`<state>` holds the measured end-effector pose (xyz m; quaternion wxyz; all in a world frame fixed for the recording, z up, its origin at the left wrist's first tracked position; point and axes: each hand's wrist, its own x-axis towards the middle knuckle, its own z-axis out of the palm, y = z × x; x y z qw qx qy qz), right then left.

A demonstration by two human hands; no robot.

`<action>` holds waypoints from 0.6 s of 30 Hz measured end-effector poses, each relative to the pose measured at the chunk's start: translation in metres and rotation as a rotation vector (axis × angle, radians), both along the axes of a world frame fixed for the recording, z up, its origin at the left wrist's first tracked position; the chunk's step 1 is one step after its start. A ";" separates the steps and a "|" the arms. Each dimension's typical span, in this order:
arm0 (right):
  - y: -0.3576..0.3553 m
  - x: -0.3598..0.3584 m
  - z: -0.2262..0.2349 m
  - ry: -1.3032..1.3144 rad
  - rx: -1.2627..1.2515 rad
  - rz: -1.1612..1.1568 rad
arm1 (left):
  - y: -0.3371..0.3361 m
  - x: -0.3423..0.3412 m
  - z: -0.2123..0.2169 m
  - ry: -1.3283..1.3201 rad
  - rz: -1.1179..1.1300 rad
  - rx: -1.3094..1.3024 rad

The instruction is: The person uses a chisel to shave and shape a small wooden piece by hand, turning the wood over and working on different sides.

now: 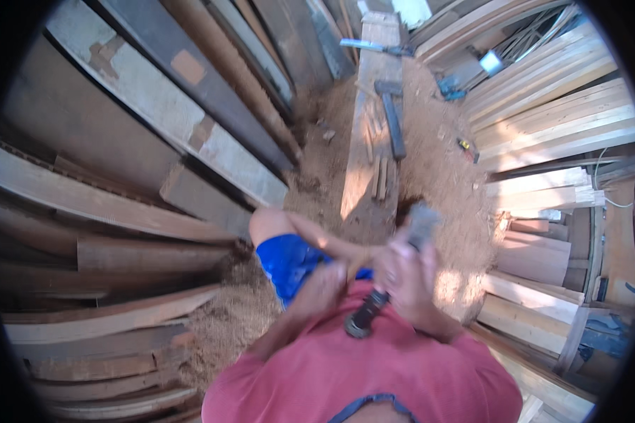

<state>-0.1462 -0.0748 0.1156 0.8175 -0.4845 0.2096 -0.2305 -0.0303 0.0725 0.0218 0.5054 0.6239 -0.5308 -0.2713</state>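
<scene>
My right hand is closed around the dark handle of a chisel. Its ringed butt end points toward my red shirt, and the wide grey blade, blurred, sticks out past my fingers. My left hand rests close to my lap by the blue shorts, its fingers too smeared to read. Ahead of me lies a long wooden plank. On it are a hammer with a dark handle, a few narrow wood strips and, at the far end, a long light-blue tool.
Large boards lean in rows along the left. Stacked timber fills the right side. Sawdust covers the ground, where a small yellow-and-black object lies. Farther off is a blue tool.
</scene>
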 end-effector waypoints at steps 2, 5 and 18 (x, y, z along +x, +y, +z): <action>-0.015 -0.014 0.030 -0.088 0.048 -0.050 | 0.014 -0.013 -0.004 0.365 0.258 0.227; -0.025 0.012 0.008 0.045 0.190 0.034 | 0.000 0.003 -0.004 1.197 0.374 0.147; 0.018 0.050 -0.015 0.090 0.517 0.393 | -0.051 0.041 0.019 0.944 0.397 -0.096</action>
